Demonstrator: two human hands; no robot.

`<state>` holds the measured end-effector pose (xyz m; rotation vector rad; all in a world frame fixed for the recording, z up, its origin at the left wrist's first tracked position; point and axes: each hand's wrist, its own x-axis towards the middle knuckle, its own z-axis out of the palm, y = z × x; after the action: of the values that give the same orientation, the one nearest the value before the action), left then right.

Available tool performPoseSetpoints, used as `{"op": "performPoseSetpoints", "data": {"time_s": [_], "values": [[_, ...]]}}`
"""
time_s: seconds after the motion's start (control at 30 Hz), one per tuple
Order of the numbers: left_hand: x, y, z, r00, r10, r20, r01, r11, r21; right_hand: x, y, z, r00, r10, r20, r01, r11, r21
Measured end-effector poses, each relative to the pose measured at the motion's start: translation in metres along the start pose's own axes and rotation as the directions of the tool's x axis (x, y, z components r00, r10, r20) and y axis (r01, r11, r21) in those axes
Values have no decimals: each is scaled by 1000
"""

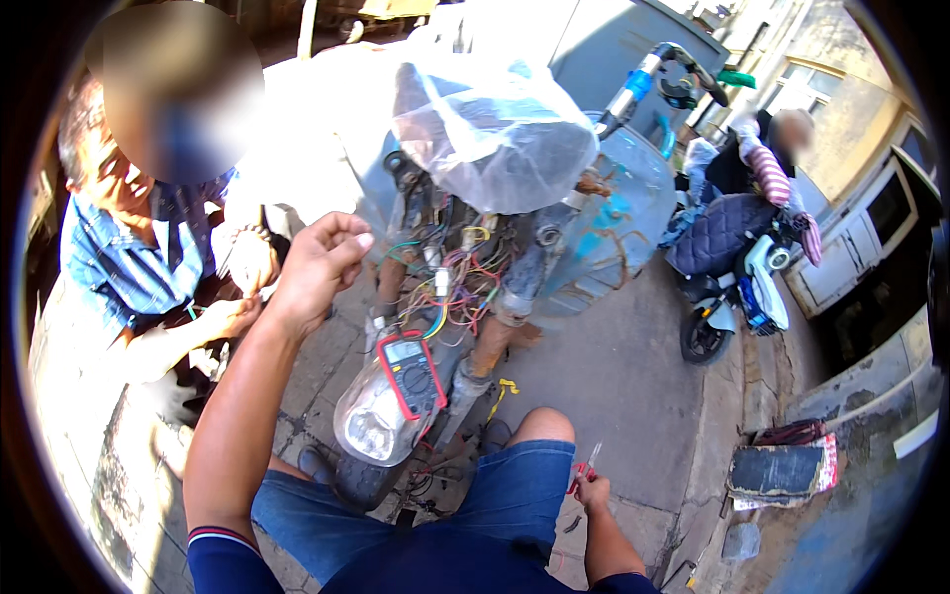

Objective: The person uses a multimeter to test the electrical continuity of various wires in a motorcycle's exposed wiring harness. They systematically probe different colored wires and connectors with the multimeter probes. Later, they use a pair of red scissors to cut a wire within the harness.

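My left hand (322, 265) is raised left of a vehicle's stripped front, fingers curled and thumb near them; whatever they may pinch is hidden. Low on the right, my right hand (592, 492) is closed round a red-handled tool (581, 479) with a thin metal tip pointing up; its exact kind is unclear. Between the rusty fork tubes (492, 346) hangs a tangle of coloured wires (467, 272) with a white connector (441, 282). A red multimeter (411, 374) with a grey screen leans on the clear round headlight (374, 428).
Clear plastic sheeting (495, 134) wraps the vehicle's top; a handlebar (638, 87) sticks out right. Close on the left sits a person in a blue checked shirt (94, 252), hands near my forearm. Another person is by a parked scooter (727, 297). A dark board (777, 470) lies right.
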<state>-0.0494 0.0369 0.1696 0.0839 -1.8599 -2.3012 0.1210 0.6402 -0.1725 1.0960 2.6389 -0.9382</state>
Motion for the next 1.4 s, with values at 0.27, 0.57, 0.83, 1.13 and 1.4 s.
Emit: {"op": "performPoseSetpoints", "data": {"time_s": [0.27, 0.57, 0.83, 1.13, 1.4], "values": [[-13, -23, -11, 995, -32, -98, 37, 998, 50, 26, -10, 1, 996, 84, 7, -83, 966, 245], [-14, -30, 19, 981, -190, -33, 189, 982, -23, 41, -27, -29, 997, -29, -70, 44, 975, 218], [6, -48, 46, 995, -58, -81, 57, 998, -21, -50, -261, -93, 855, -489, -174, 509, 725, 464], [24, -60, 57, 947, 299, -117, -277, 945, 174, -225, -498, -89, 2, -949, -315, 997, -24, 79], [32, -59, 60, 963, 253, -93, -253, 967, 6, -221, -573, -35, -12, -961, -277, 892, 115, -437]]}}
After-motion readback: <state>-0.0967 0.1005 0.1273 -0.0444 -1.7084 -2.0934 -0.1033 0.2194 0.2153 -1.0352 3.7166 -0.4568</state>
